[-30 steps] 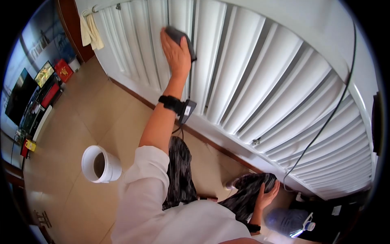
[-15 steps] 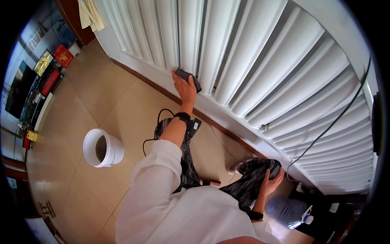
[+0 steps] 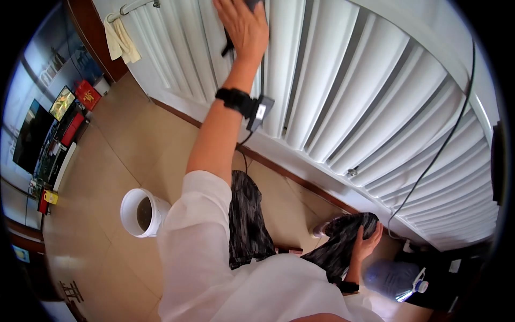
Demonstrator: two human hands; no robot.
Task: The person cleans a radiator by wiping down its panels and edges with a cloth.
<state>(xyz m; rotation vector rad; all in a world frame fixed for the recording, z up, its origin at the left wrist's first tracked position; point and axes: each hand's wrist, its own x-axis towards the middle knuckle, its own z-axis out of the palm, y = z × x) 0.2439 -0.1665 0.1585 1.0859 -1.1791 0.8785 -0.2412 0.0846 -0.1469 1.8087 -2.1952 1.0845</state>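
My left hand is up at the top edge of the view, against the white slatted panel. It is closed over a dark grey cloth, mostly hidden by the hand and cut off by the frame. A black strap with a small device and a cable sits on that wrist. My right hand rests on my right knee, fingers spread over the patterned trousers and holding nothing. On the floor to the left stands a white bucket with murky liquid in it.
A large water bottle lies at the lower right, close to my right hand. A black cable hangs across the panel's right part. Pale cloths hang at the upper left. Screens and boxes line the far left.
My left hand has slid upward along the slats with the cloth, and the arm is stretched further. The view has shifted slightly. My right hand stays on the knee.
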